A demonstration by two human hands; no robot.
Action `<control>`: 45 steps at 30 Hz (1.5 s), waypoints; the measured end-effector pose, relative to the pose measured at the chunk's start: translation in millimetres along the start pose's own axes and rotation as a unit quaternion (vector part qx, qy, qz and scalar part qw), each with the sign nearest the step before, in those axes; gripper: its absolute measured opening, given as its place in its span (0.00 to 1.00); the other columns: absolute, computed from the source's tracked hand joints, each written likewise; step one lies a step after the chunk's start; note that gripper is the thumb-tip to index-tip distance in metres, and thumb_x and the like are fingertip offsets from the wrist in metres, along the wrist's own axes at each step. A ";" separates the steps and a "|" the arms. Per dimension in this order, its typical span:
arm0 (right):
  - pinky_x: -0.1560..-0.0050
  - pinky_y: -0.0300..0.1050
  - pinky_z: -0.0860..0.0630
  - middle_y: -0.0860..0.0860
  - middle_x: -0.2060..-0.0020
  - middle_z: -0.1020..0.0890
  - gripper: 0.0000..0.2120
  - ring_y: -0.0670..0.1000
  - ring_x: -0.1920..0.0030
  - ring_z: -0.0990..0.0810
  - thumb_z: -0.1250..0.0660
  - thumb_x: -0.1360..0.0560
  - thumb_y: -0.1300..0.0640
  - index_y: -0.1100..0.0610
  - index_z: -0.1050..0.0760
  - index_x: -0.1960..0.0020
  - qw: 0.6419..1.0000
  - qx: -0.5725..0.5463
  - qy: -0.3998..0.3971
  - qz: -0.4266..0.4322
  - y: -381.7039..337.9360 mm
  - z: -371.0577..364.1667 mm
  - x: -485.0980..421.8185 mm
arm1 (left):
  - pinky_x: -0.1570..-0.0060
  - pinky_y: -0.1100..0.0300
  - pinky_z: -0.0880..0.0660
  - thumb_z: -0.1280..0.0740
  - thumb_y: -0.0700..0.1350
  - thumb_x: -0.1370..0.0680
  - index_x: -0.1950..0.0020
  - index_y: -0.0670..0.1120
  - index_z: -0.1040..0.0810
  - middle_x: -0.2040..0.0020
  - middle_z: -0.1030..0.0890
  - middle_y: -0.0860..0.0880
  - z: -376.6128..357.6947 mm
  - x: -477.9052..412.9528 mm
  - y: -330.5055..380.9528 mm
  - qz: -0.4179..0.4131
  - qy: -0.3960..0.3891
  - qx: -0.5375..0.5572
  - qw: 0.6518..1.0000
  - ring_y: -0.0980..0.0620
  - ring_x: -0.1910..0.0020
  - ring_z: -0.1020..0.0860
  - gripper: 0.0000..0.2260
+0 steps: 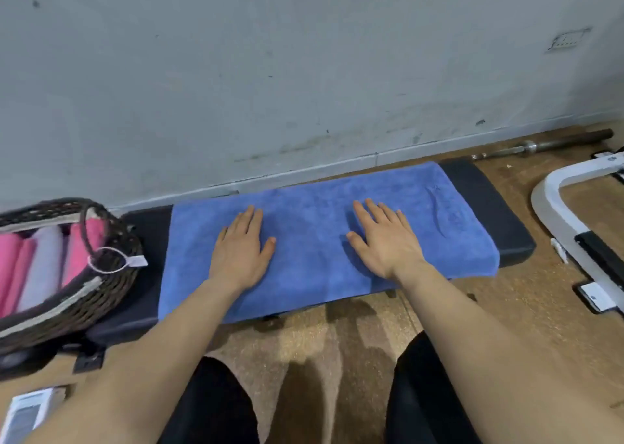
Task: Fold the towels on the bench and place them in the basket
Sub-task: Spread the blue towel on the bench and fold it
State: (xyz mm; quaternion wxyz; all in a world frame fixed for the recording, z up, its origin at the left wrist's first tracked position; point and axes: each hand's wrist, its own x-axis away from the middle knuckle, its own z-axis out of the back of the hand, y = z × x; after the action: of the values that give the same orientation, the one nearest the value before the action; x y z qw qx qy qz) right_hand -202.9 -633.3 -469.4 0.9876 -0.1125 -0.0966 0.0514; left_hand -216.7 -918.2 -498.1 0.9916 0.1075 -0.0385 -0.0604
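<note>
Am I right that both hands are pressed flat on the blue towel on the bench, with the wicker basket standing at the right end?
Not quite: the head view shows the wicker basket at the left end. The left hand and right hand do lie flat on the blue towel.

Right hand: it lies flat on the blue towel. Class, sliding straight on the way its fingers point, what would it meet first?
Probably the towel's far edge, then the wall; the right hand has only blue towel ahead.

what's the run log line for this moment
left hand: flat on blue towel | right hand: flat on towel | towel: on bench | basket: holds folded towels
</note>
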 end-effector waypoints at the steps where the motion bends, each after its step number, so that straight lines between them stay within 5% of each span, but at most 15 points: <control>1: 0.21 0.57 0.52 0.52 0.19 0.48 0.33 0.55 0.20 0.49 0.49 0.18 0.39 0.49 0.53 0.18 1.000 -0.002 -0.003 0.019 -23.0 -4.6 0.4 | 0.24 0.46 0.42 0.45 0.58 0.18 0.20 0.44 0.43 0.19 0.44 0.45 1.6 14.0 -14.1 0.024 0.001 0.001 1.000 0.45 0.21 0.43 0.30; 8: 0.26 0.53 0.40 0.52 0.25 0.34 0.25 0.58 0.27 0.36 0.42 0.19 0.45 0.51 0.36 0.24 0.992 -0.013 -0.021 0.121 -154.8 -38.8 18.8 | 0.25 0.50 0.43 0.38 0.53 0.19 0.24 0.45 0.34 0.21 0.40 0.41 10.5 96.2 -73.4 0.129 0.028 0.032 0.991 0.40 0.24 0.42 0.25; 14: 0.34 0.51 0.33 0.50 0.35 0.29 0.17 0.56 0.36 0.30 0.40 0.21 0.50 0.50 0.26 0.34 0.978 -0.022 -0.035 0.205 -236.9 -68.3 44.5 | 0.32 0.51 0.33 0.35 0.46 0.21 0.30 0.47 0.27 0.25 0.32 0.46 20.7 135.6 -92.4 0.166 0.064 0.101 0.979 0.43 0.29 0.35 0.19; 21: 0.41 0.54 0.35 0.48 0.39 0.31 0.35 0.55 0.40 0.32 0.35 0.36 0.28 0.47 0.31 0.35 0.979 0.041 -0.009 0.200 -264.4 -94.1 47.2 | 0.49 0.56 0.24 0.36 0.39 0.25 0.40 0.58 0.21 0.48 0.18 0.54 28.6 136.3 -114.9 0.182 0.059 0.237 0.952 0.54 0.47 0.21 0.19; 27: 0.50 0.55 0.34 0.52 0.47 0.27 0.30 0.57 0.49 0.29 0.30 0.38 0.32 0.51 0.28 0.46 0.984 0.078 0.066 0.145 -281.7 -105.4 48.6 | 0.52 0.58 0.21 0.30 0.38 0.27 0.53 0.54 0.21 0.59 0.16 0.56 37.5 129.0 -110.0 0.242 0.103 0.392 0.881 0.57 0.59 0.18 0.10; 31: 0.51 0.53 0.32 0.50 0.49 0.25 0.14 0.57 0.50 0.27 0.31 0.30 0.43 0.50 0.24 0.49 0.981 0.028 0.099 0.166 -274.3 -103.0 47.3 | 0.70 0.64 0.24 0.33 0.35 0.24 0.52 0.48 0.22 0.56 0.16 0.45 44.5 123.7 -111.3 0.277 0.079 0.471 0.834 0.52 0.69 0.18 0.07; 36: 0.51 0.54 0.25 0.50 0.47 0.25 0.07 0.56 0.48 0.25 0.35 0.22 0.53 0.54 0.21 0.47 0.973 -0.115 0.089 0.178 -251.9 -89.0 43.2 | 0.52 0.58 0.24 0.33 0.41 0.23 0.51 0.51 0.21 0.54 0.17 0.52 41.0 110.4 -108.4 0.266 0.084 0.399 0.873 0.52 0.55 0.18 0.06; 40: 0.52 0.53 0.24 0.51 0.37 0.23 0.19 0.58 0.44 0.21 0.41 0.21 0.60 0.52 0.31 0.31 0.976 -0.173 0.039 0.123 -240.8 -66.6 40.6 | 0.48 0.62 0.32 0.35 0.41 0.21 0.39 0.46 0.24 0.43 0.21 0.51 44.6 90.6 -86.5 0.244 0.074 0.362 0.897 0.52 0.45 0.23 0.11; 45: 0.60 0.49 0.26 0.51 0.55 0.17 0.13 0.59 0.55 0.21 0.41 0.27 0.59 0.51 0.27 0.44 0.992 -0.110 0.028 0.054 -216.2 -58.3 29.9 | 0.45 0.52 0.26 0.36 0.45 0.22 0.33 0.48 0.29 0.35 0.29 0.46 49.8 44.7 -69.2 0.236 0.058 0.309 0.920 0.43 0.40 0.24 0.17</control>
State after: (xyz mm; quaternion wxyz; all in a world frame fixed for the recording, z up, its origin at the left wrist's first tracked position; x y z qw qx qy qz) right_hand -144.7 -851.5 -469.6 0.9672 -0.2273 -0.0677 0.0907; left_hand -184.6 -1001.3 -461.9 0.8952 0.3993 -0.0220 0.1966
